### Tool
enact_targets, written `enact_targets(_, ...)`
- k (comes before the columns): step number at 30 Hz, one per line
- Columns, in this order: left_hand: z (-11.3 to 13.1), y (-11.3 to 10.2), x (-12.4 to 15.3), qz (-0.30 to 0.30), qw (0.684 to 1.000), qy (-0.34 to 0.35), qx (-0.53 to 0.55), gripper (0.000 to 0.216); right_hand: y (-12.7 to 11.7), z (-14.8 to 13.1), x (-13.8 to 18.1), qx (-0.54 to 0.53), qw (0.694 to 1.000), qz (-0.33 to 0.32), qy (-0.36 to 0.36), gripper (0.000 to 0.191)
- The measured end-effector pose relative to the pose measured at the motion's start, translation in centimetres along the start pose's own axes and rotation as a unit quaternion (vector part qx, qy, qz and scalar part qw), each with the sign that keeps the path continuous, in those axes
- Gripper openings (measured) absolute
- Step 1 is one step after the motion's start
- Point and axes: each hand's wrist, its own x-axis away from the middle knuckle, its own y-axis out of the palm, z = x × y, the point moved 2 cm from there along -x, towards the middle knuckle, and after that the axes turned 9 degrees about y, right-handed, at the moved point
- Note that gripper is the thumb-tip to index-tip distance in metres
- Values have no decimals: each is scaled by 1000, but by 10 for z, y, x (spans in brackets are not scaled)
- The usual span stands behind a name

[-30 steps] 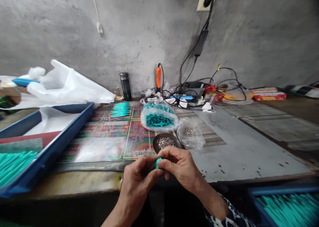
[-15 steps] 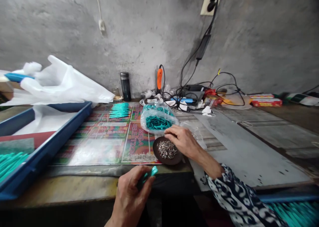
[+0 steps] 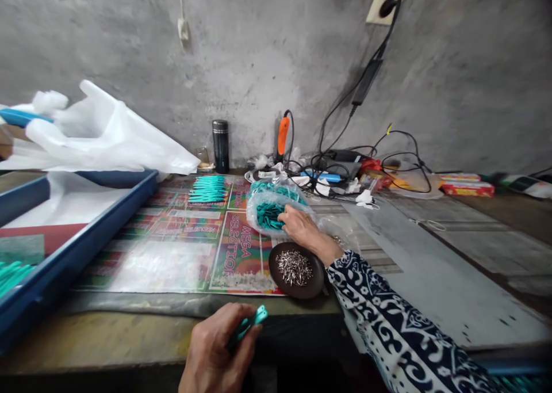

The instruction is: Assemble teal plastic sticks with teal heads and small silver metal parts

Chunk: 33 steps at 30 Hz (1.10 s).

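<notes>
My left hand (image 3: pixel 215 350) is at the table's near edge, closed on a small teal plastic piece (image 3: pixel 248 322) that sticks up from my fingers. My right hand (image 3: pixel 299 227) reaches forward into the clear plastic bag (image 3: pixel 263 200) of teal pieces; its fingertips are inside the bag mouth, and I cannot see whether they hold anything. A dark round dish (image 3: pixel 297 269) of small metal parts sits just in front of that wrist. A row of teal pieces (image 3: pixel 207 189) lies on the colourful printed mat (image 3: pixel 172 237) farther back.
A blue tray (image 3: pixel 77 249) with teal pieces and white sheets stands at the left, a white plastic bag (image 3: pixel 103 134) behind it. Against the wall are a black flask (image 3: pixel 221 145), an orange-handled tool (image 3: pixel 283 137) and tangled cables (image 3: pixel 357 168). Grey sheet (image 3: pixel 431 255) covers the right side.
My right hand left the teal piece, passed over the dish and reached into the bag. My left hand kept the piece near the table edge. The view shifted right.
</notes>
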Motion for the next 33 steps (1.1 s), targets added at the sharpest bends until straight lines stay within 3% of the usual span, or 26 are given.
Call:
enact_targets(8,-2,1,1,8,1000,11,-5,4,-19,12,0,-178,980,73,52,15)
enact_targets(18,7,3,0,4,999,48,-13,6,-26,20,43,-471,873,73,102,34)
enact_targets(24,16,0,0,-1,999,38,-11,6,-31,-2,82,-556,822,45,111,35)
enact_targets(30,31,-1,-3,23,999,26,0,7,-32,-38,139,-618,779,-20,104,20)
enact_targets(33,35,3,0,3,1000,10,6,8,-32,-51,158,-639,764,-36,88,15)
